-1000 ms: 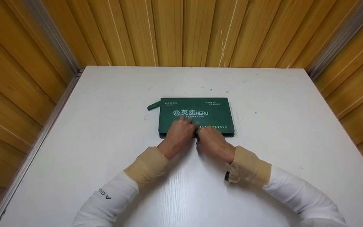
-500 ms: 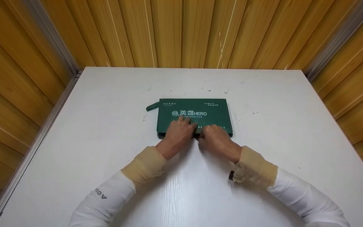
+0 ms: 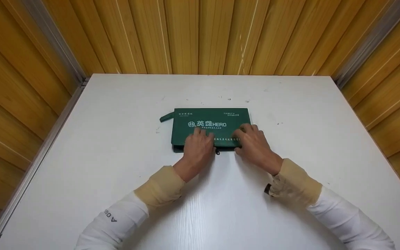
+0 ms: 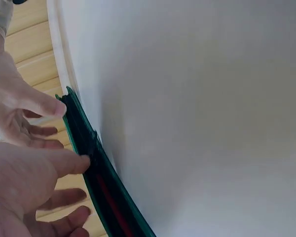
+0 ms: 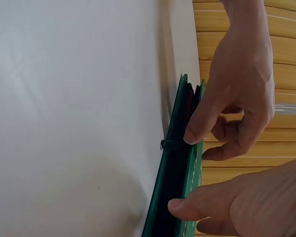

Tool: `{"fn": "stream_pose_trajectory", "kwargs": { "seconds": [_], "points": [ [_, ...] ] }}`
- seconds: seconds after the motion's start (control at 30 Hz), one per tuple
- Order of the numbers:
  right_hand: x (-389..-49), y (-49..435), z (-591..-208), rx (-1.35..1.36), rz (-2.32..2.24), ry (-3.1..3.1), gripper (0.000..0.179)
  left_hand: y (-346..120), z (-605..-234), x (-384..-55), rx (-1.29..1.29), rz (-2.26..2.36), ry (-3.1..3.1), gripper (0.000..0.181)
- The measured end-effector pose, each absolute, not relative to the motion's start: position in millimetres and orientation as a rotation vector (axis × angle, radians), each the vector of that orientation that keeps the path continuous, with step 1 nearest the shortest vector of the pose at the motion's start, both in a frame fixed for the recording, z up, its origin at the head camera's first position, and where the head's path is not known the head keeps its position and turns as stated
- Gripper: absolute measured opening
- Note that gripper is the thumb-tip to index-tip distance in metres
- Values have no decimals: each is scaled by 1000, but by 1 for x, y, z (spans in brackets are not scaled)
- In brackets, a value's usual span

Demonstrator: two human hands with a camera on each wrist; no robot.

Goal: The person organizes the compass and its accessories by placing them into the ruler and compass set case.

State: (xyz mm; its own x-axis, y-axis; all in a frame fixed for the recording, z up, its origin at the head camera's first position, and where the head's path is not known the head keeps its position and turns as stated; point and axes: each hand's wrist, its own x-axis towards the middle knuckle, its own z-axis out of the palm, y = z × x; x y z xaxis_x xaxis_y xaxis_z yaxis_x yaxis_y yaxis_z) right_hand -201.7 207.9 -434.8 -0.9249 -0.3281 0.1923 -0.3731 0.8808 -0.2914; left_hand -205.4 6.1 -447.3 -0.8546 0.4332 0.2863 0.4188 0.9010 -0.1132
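A green zip case (image 3: 207, 117) with white HERO lettering lies flat on the white table. My left hand (image 3: 199, 147) holds its front edge near the middle, thumb at the zip side and fingers bent over the cover. Farther right, my right hand (image 3: 253, 142) grips the same edge, thumb at the front and fingertips on the cover. Between the hands hangs the black zip pull (image 3: 217, 151), touched by neither. In the left wrist view, a gap along the case's edge (image 4: 126, 197) shows something red inside; the remaining contents are hidden.
A green wrist strap (image 3: 167, 117) sticks out from the case's left side. The white table (image 3: 116, 132) ends at a yellow wood-look wall (image 3: 217, 38) behind, with similar walls at both sides.
My right hand has let go of the zip pull beside my left hand and moved right along the case's front edge, its fingers spreading onto the cover. My left hand has stayed about in place.
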Motion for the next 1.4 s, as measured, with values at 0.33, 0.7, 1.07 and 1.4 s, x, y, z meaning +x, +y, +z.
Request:
{"fn": "stream_pose_trajectory", "kwargs": {
  "seconds": [0.33,0.7,1.07,1.4],
  "points": [
    [-205,213,-435,518,470,-3014,50,28,-457,-192,-505,145,-2834,48],
    [-205,216,-442,611,542,-3002,46,29,-457,-197,-452,33,-2914,32],
    [-204,219,-440,655,505,-3041,45,25,-451,-194,-500,-124,-2935,16],
    [-207,218,-438,660,468,-3057,40,16,-449,-194,-581,-350,-2858,15]
  ]
}}
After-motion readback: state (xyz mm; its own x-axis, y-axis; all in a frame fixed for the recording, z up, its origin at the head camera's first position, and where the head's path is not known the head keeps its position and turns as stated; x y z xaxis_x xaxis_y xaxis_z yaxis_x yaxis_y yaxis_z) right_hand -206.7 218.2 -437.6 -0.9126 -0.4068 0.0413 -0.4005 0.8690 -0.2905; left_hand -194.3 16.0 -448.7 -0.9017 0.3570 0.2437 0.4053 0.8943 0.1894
